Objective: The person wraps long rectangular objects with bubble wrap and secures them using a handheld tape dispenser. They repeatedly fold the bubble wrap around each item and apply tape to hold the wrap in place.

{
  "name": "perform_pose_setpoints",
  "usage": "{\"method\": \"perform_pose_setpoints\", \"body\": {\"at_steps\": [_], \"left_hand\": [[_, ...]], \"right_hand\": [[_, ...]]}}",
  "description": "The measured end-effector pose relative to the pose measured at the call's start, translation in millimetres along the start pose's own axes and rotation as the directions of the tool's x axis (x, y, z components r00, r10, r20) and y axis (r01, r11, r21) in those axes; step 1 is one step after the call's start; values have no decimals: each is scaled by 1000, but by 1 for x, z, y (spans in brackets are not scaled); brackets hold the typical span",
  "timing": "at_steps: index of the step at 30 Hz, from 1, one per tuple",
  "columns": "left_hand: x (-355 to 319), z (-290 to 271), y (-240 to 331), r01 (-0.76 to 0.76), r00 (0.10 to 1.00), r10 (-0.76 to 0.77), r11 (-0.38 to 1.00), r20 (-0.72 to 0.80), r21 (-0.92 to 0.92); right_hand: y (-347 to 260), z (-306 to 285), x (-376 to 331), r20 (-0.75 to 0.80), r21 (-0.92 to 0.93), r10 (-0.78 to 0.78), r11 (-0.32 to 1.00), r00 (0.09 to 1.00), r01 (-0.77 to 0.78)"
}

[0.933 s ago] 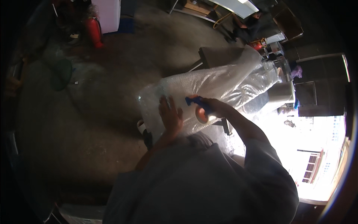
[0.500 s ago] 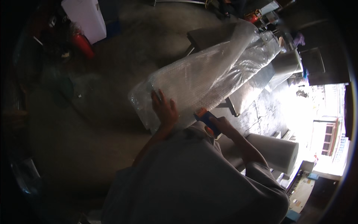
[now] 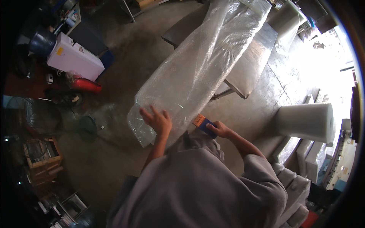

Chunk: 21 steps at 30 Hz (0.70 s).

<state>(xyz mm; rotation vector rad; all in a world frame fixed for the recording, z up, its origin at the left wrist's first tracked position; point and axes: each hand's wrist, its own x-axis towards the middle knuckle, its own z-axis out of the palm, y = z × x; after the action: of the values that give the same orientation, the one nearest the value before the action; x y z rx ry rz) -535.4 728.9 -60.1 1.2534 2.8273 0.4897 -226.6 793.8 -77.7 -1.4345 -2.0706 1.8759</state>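
A long, flat bundle wrapped in bubble wrap [image 3: 190, 64] stretches from in front of my body toward the far right, resting over a table [image 3: 253, 62]. My left hand [image 3: 157, 121] lies on its near end, fingers spread on the clear film. In my right hand [image 3: 222, 129] is a blue tape dispenser [image 3: 207, 127] with an orange front end, held just beside the bundle's near right edge. What is inside the wrap shows only as a pale shape.
A big roll of bubble wrap [image 3: 304, 121] stands to the right, above wrapped packages [image 3: 294, 186]. At the far left are a white water dispenser [image 3: 74, 60] and a red cylinder [image 3: 86, 84]. A wooden crate [image 3: 43, 157] sits at left.
The view has shifted and brightened, so more of the left side and floor shows. My left hand stays on the wrap's near end; my right hand still grips the tape dispenser.
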Motion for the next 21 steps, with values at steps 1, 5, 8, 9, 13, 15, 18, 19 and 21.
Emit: {"method": "perform_pose_setpoints", "body": {"at_steps": [1, 5, 8, 9, 13, 15, 18, 19, 21], "left_hand": [[-4, -2, 15, -186, 978, 194, 977, 76, -109], [-43, 6, 73, -547, 803, 569, 822, 180, -158], [-56, 17, 87, -598, 788, 584, 801, 195, 18], [-57, 20, 85, -585, 802, 553, 803, 227, 110], [-60, 33, 77, -632, 775, 617, 759, 138, 156], [-61, 35, 79, -609, 793, 587, 771, 165, 186], [-66, 32, 88, -576, 816, 538, 789, 212, 216], [-67, 30, 92, -583, 812, 547, 784, 204, 215], [-70, 26, 99, -548, 832, 496, 802, 249, 237]], "right_hand": [[10, 3, 3, -2, 31, -43, 999, 999, 43], [45, 2, 10, 54, 23, 4, 1000, 999, -6], [50, 4, 19, -2, -106, 118, 987, 993, -118], [50, 7, 21, 5, -66, 151, 986, 988, -151], [59, 28, 14, -185, -24, 328, 941, 926, -338], [86, 22, -9, 12, -28, 309, 951, 951, -309], [119, -1, -26, -2, 37, 243, 969, 970, -243], [131, -13, -34, -43, 122, 237, 965, 971, -230], [155, -45, -44, -154, 252, 269, 941, 951, -226]]}}
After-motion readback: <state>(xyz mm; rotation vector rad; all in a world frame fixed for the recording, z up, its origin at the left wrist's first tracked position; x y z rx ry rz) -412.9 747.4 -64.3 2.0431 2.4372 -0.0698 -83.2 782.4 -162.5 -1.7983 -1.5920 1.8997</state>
